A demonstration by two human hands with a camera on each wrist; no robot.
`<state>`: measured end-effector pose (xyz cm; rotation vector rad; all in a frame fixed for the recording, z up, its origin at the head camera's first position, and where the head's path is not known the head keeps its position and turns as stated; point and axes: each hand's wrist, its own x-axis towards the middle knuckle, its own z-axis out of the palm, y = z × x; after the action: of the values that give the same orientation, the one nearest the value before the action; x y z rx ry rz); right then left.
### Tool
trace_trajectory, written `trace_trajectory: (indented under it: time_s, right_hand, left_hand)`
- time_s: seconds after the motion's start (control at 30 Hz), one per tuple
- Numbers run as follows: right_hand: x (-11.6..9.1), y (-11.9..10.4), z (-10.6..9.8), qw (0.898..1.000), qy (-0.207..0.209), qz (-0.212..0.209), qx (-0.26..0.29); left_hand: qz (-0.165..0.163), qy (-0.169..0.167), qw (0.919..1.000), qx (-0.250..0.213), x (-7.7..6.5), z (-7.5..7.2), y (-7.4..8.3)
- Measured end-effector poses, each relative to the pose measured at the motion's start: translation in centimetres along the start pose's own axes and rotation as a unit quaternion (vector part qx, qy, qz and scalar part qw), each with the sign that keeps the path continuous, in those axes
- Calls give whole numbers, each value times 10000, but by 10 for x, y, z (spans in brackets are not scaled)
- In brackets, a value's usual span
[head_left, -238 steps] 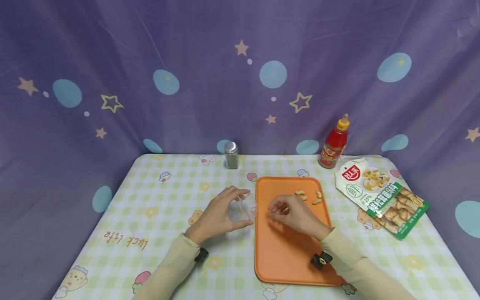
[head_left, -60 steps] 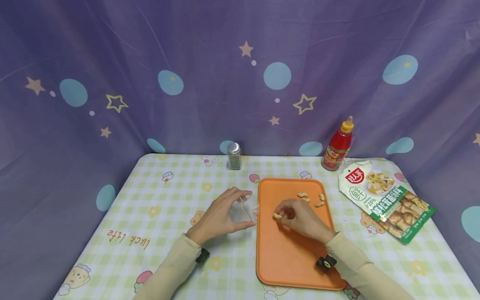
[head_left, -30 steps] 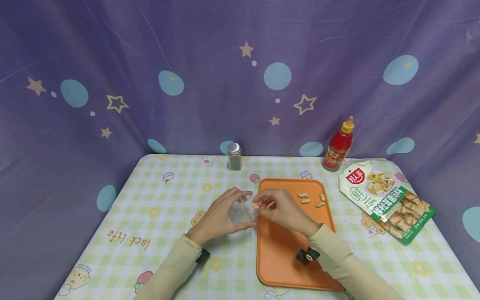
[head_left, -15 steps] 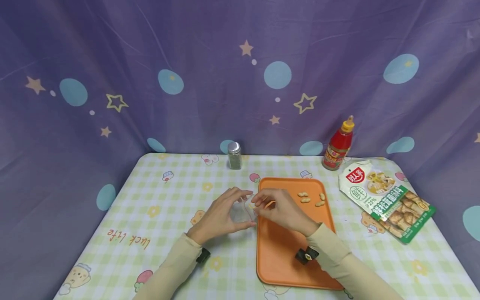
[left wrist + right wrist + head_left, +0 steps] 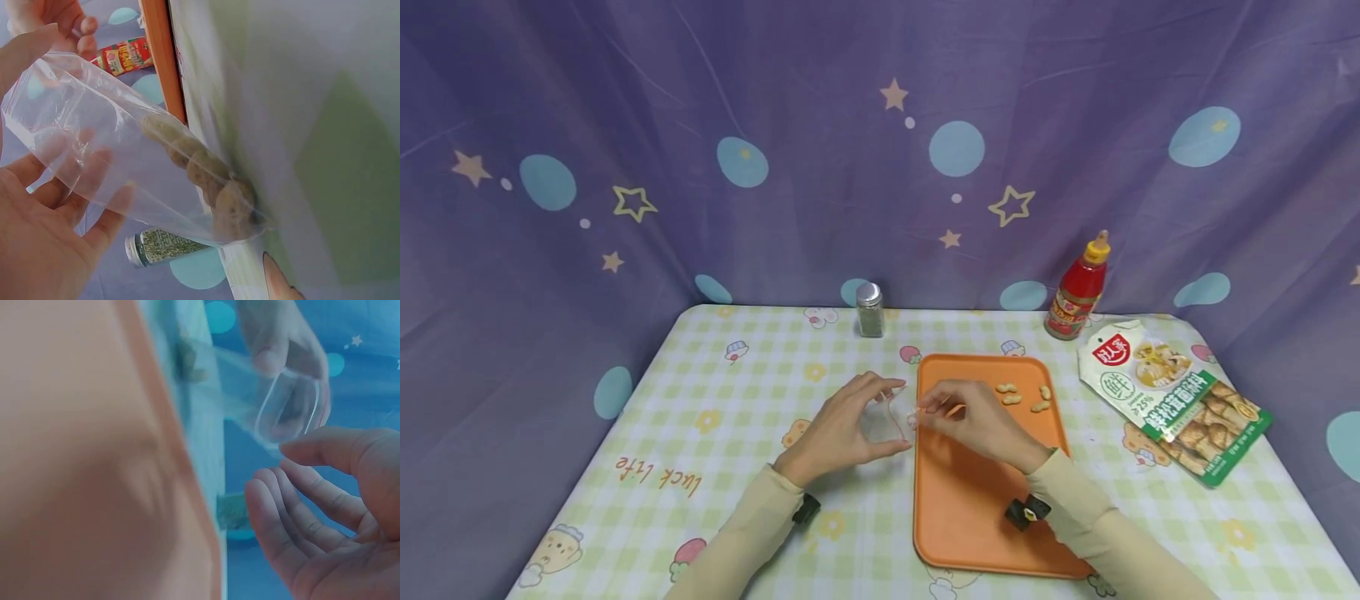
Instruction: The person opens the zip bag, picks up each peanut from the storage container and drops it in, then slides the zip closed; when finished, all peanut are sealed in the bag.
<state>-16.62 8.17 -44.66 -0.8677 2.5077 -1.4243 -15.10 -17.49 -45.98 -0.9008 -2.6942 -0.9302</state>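
Observation:
My left hand point(image 5: 835, 433) holds a clear plastic bag point(image 5: 81, 125) at its mouth, thumb and fingers spread apart so the opening faces right. Inside the bag, several peanuts point(image 5: 206, 170) are piled at the bottom, close against the tablecloth in the left wrist view. Just right of the bag's mouth is my right hand point(image 5: 981, 421), over the left part of an orange tray point(image 5: 970, 517). Its fingers point(image 5: 265, 509) are loosely bent, with nothing between them and the thumb. Several loose peanuts point(image 5: 1012, 400) lie in the tray's far right corner.
A shaker with a metal lid point(image 5: 870, 312) stands at the back of the table. At the back right are a red sauce bottle point(image 5: 1077, 292) with a yellow cap and a green-white mushroom seasoning packet point(image 5: 1172, 400). A purple curtain point(image 5: 820, 242) hangs behind.
My right hand carried a peanut from over the tray to the bag's mouth and let go of it there. It has now drawn back slightly right. My left hand stays on the bag.

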Motion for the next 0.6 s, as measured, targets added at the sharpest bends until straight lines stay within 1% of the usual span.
trace_trajectory:
  time_s: [0.2, 0.37, 0.5, 0.6]
  right_hand:
    - [-9, 21, -10, 9994, 118, 206, -244]
    - [-16, 41, -21, 9984, 270, 310, -391]
    - [-20, 52, -35, 9972, 413, 305, -545]
    - [-23, 58, -47, 9960, 553, 282, -649]
  left_hand:
    - [-88, -93, 9999, -43, 0, 0, -1]
    - [-26, -126, 9999, -30, 0, 1, -1]
    - [44, -100, 9999, 0, -1, 2, -1]
    - [29, -101, 9999, -20, 0, 2, -1]
